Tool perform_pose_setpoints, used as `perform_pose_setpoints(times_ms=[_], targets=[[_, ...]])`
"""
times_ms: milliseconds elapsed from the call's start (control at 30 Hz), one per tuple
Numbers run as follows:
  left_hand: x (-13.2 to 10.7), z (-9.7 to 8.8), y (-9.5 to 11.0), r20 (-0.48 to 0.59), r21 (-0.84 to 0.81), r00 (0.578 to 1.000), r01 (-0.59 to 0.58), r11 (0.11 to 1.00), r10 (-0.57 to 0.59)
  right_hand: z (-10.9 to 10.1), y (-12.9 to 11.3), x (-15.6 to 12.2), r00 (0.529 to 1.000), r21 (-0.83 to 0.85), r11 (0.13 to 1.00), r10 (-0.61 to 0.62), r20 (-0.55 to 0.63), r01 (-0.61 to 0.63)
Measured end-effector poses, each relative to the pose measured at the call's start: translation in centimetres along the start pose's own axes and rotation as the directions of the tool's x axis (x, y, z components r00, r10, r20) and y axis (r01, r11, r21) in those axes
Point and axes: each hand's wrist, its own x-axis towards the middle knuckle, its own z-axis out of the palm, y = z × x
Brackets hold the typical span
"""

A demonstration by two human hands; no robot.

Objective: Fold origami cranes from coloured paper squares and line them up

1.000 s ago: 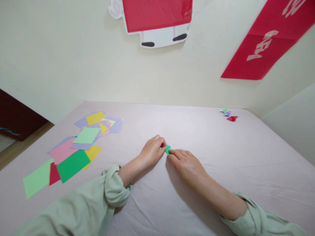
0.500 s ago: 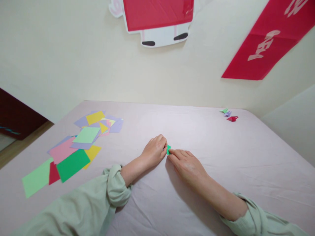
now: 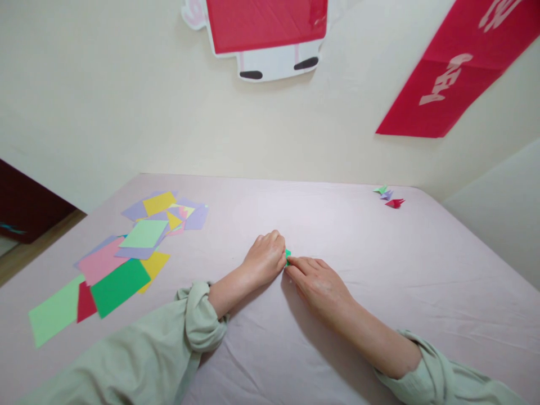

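A small folded green paper piece (image 3: 287, 256) lies on the pale pink cloth-covered table (image 3: 379, 264), mostly hidden between my two hands. My left hand (image 3: 264, 261) is curled into a loose fist with its fingertips pressed on the piece from the left. My right hand (image 3: 317, 280) rests on the cloth, its fingers together and its fingertips pinching the piece from the right. Both sleeves are light green and rolled back.
Loose coloured paper squares (image 3: 122, 253) are spread over the table's left side. Three small folded paper pieces (image 3: 390, 198), green, purple and red, sit at the far right corner. Red banners (image 3: 447, 73) hang on the cream wall behind.
My left hand has closed in over the green piece, hiding more of it. The view has shifted slightly; my right hand has stayed in place.
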Motion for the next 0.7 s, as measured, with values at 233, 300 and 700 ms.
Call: perform_pose_setpoints(times_ms=[233,300,700], targets=[[-0.2,-0.4,0.4,0.027,-0.024,0.999,0.042,0.999,-0.041,0.0,0.0,0.0,1.0,0.013,1.0,0.001,-0.01,-0.001],[-0.3,-0.2,0.1,0.004,-0.084,1.0,0.027,0.996,-0.027,0.0,0.0,0.0,1.0,0.007,1.0,-0.001,-0.012,0.001],[-1.8,-0.6,-1.4,-0.154,-0.385,0.986,-0.001,0.923,-0.063,-0.2,-0.2,0.0,1.0,-0.034,0.999,-0.003,0.012,0.004]])
